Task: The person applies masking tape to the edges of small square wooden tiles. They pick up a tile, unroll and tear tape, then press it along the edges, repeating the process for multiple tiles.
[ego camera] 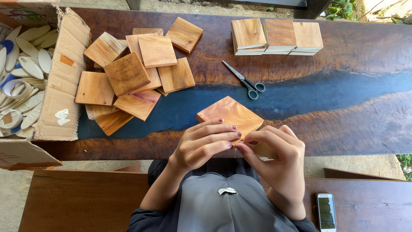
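Seen from above, the left hand (204, 144) and right hand (274, 150) pinch a square wooden tile (229, 116) with their fingers at the worktop's (365, 124) near edge, tilted up as if for inspecting its underside.

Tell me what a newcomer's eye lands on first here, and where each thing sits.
First, the square wooden tile held at the table's near edge by the left hand and right hand, fingers curled over its near side. Next, the loose heap of wooden tiles at the left, beside an open cardboard box of pale oval pieces. Farther back stand three neat tile stacks, with scissors lying just in front of them.
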